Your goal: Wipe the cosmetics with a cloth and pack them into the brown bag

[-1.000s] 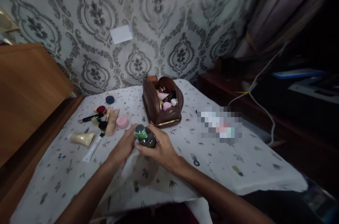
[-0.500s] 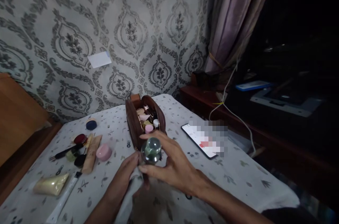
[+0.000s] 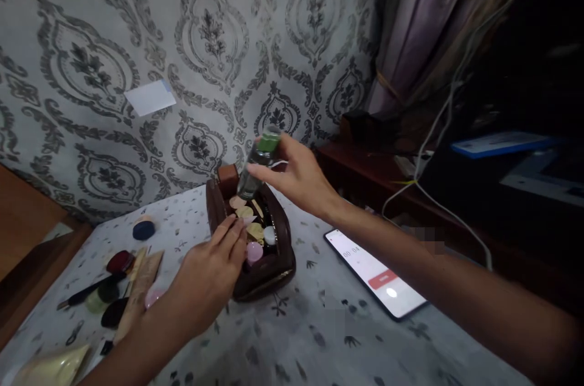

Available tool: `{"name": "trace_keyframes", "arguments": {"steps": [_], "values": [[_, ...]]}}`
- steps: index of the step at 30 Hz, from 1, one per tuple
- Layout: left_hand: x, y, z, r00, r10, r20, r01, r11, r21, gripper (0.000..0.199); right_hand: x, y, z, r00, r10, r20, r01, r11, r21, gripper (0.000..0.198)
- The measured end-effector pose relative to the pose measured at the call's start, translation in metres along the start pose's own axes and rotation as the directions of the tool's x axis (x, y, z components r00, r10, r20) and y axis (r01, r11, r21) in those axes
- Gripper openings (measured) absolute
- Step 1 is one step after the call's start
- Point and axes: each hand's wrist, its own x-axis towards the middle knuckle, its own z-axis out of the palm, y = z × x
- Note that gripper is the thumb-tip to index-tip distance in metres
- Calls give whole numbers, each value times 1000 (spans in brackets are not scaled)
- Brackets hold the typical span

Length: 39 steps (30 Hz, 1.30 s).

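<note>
My right hand [image 3: 303, 182] grips a clear bottle with a green part at its top [image 3: 258, 164], tilted over the far end of an unzipped brown cosmetic bag [image 3: 283, 237]. Over the bag's left edge lies my left hand [image 3: 212, 270], its fingers stretched out against the contents. Inside the bag show a pink round-lidded jar [image 3: 254, 253], a white cap [image 3: 269, 235], a pale triangular piece [image 3: 247, 219] and several yellowish items. Whether the left fingertips pinch any of these is hard to see.
Left on the patterned cloth lie a dark-lidded jar [image 3: 143, 229], a red round item [image 3: 120, 262], a brush [image 3: 89, 292], a beige tube [image 3: 141, 289] and a gold tube [image 3: 55, 366]. A phone [image 3: 374, 276] lies right of the bag. White cables [image 3: 449, 216] hang farther right.
My right hand has carried the bottle forward and up, over the bag. My left hand has left the pale cloth near me and now reaches into the bag. The view has shifted closer.
</note>
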Motion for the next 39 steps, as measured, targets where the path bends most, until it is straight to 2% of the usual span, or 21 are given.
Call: {"name": "trace_keyframes", "arguments": {"steps": [3, 6, 11, 13, 17, 21, 23, 26, 28, 33, 36, 39], "values": [[-5, 1, 3, 999, 29, -23, -27, 997, 69, 57, 26, 21, 22, 987, 51, 155, -40, 997, -73, 25], [-9, 1, 4, 997, 41, -72, -37, 998, 60, 58, 41, 36, 43, 940, 137, 312, -82, 979, -184, 23], [-8, -3, 6, 994, 37, -100, -43, 997, -58, 64, 50, 54, 70, 842, 231, 487, -113, 959, -259, 48], [-7, -4, 9, 993, 42, -111, -51, 995, -82, 65, 53, 58, 78, 815, 241, 527, -103, 955, -277, 50], [-9, -5, 14, 991, 56, -120, -66, 994, -84, 64, 61, 65, 91, 779, 246, 577, -71, 949, -308, 35], [-11, -5, 17, 993, 76, -88, -84, 992, -92, 58, 64, 77, 102, 795, 201, 572, -23, 953, -302, 34], [-12, -5, 17, 994, 69, -83, -78, 991, -109, 58, 61, 81, 107, 775, 169, 609, 5, 962, -273, 31], [-11, -5, 15, 995, 48, -83, -59, 989, -132, 61, 55, 82, 113, 681, 170, 712, 28, 966, -258, 29], [-9, -4, 14, 995, 44, -95, -56, 990, -128, 60, 52, 80, 115, 638, 194, 745, 45, 957, -288, 29], [-5, -2, 10, 990, 78, -121, -79, 997, -4, 53, 54, 71, 108, 595, 219, 773, 108, 932, -347, 35], [-4, 0, 7, 994, 69, -87, -64, 997, 53, 51, 61, 65, 98, 565, 273, 779, 109, 911, -398, 42], [0, 1, 5, 999, 29, -20, -28, 998, 54, 50, 69, 58, 90, 522, 318, 791, 129, 887, -443, 39]]}}
